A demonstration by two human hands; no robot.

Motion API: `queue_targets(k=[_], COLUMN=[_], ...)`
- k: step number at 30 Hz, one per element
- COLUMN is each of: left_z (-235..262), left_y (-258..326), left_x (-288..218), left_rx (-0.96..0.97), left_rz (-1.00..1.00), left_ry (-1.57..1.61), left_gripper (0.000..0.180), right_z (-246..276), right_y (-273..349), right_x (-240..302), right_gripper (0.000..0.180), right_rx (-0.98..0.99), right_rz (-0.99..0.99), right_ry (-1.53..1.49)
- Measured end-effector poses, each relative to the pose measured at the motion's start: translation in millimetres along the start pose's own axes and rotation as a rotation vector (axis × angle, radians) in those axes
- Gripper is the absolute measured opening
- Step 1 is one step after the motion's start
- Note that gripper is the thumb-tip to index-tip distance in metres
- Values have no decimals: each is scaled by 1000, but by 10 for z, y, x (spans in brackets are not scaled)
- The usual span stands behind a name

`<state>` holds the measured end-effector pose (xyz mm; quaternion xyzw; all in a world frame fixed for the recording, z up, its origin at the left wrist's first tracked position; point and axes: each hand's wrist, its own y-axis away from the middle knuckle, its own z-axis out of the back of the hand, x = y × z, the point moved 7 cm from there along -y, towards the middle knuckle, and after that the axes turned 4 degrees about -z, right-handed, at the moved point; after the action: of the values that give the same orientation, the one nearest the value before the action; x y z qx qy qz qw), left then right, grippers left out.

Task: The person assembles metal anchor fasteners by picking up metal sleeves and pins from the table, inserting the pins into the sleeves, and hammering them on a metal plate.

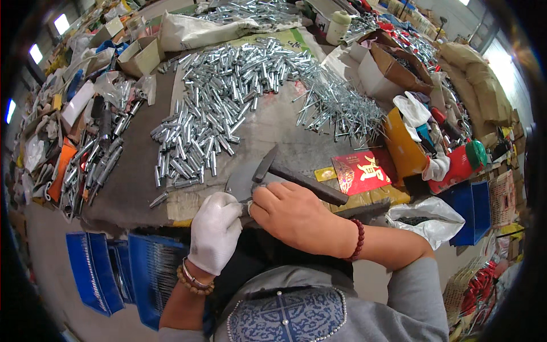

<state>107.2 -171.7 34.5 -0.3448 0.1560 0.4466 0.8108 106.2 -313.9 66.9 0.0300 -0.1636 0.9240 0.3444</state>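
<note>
My left hand [215, 233], in a white glove, is closed at the near edge of the table. Close against it, my bare right hand [302, 221] is closed too, fingertips bent down. Their fingers meet around a small piece that is mostly hidden, so I cannot make out its kind. A hammer [310, 185] with a dark handle lies just beyond my right hand. Under its head is a grey rounded metal plate [242, 179]. Farther off spreads a pile of short shiny metal sleeves [213, 105], and right of it a heap of thin metal bolts or pins [342, 108].
A red card [359, 176] lies right of the hammer. Cardboard boxes [390, 71] and a yellow bin [404, 145] line the right side. Tubular metal parts [105, 142] crowd the left. Blue crates [88, 268] stand below the table's left edge; an open white sack [436, 219] sits at right.
</note>
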Motion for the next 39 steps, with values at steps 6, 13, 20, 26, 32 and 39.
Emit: queue_targets(k=[6,13,20,26,32,39], left_z=[-2,-1,-11,-8,-64,-51], left_y=[-8,-13,25,17,4,9], left_x=[14,-27,3,-16,50,35], left_rx=[-14,-11,-3,-31,-9,-21], left_rz=[-26,34,63,33,40,40], left_ry=[-9,28,4,5,-22,-16], left_gripper=[18,16,13,14,16,14], right_z=[28,-40,-26,-7,7,-10], right_y=[-92,90,28,55,-29,-47], right_x=[59,-24,-109,-48,44,-106], right_gripper=[11,14,27,25,15,15], right_rx=[-16,-126,-29,-28,-38,-26], right_rz=[87,-20,-17,-53,35,38], right_ry=[47,-8,-89,-53,101,-49])
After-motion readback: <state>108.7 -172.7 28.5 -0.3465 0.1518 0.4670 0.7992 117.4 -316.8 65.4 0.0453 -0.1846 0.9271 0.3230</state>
